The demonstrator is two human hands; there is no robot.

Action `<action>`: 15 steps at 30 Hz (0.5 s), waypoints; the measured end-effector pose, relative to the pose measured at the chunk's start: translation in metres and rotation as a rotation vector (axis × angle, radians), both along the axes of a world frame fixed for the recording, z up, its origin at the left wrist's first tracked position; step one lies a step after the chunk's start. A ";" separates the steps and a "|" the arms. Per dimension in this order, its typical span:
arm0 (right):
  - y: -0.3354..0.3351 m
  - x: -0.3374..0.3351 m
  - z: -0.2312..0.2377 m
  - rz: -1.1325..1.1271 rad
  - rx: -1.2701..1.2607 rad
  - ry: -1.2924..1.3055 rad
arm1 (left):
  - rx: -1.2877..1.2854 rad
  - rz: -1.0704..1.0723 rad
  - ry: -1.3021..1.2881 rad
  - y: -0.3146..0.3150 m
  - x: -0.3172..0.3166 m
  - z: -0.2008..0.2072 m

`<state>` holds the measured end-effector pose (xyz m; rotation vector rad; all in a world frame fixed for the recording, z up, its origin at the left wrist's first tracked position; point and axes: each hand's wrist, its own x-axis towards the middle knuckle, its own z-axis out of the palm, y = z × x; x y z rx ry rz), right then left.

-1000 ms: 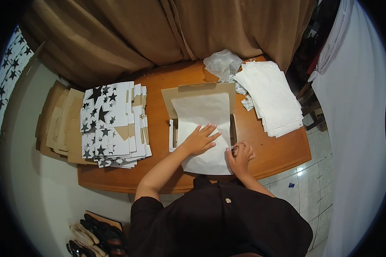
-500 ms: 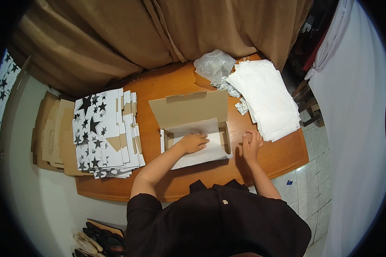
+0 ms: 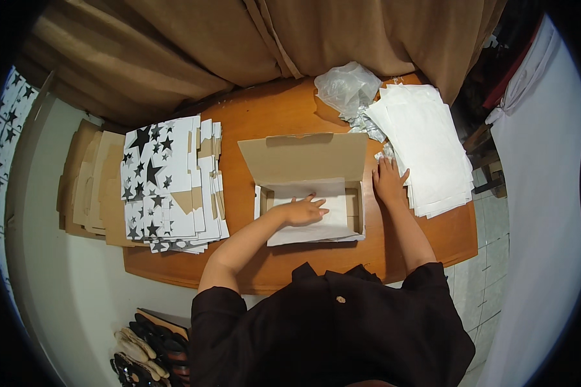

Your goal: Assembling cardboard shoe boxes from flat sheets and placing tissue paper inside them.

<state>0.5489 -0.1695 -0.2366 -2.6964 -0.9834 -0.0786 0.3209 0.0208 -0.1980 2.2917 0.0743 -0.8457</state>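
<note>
A cardboard box point(image 3: 355, 216) stands in the middle of the table, its brown lid point(image 3: 303, 158) raised at the far side. A sheet of thin white paper point(image 3: 284, 191) lines it and hangs over its near edge. My left hand point(image 3: 305, 211) rests on that paper inside the box, fingers spread. Right of the box, my right hand point(image 3: 388, 184) lies on the table with fingers stretched toward a small crinkled silvery piece point(image 3: 386, 153). It grips nothing that I can see. More silvery pieces point(image 3: 366, 122) lie beyond it.
A stack of white sheets point(image 3: 429, 155) lies at the right of the wooden table point(image 3: 265, 106). Behind the silvery pieces sits a clear plastic bag point(image 3: 348, 88). Star-printed flat cardboard point(image 3: 161, 184) is piled at the left, brown cardboard point(image 3: 90, 180) beside it. A brown curtain point(image 3: 174, 51) hangs behind.
My right hand has moved forward from beside the box to the silvery piece, and its fingers have straightened. My left hand stays in the box, its fingers more spread. The view has shifted slightly.
</note>
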 end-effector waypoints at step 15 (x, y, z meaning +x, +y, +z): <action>-0.029 -0.031 0.009 0.082 0.086 -0.120 | 0.021 0.370 -0.353 -0.014 -0.095 0.112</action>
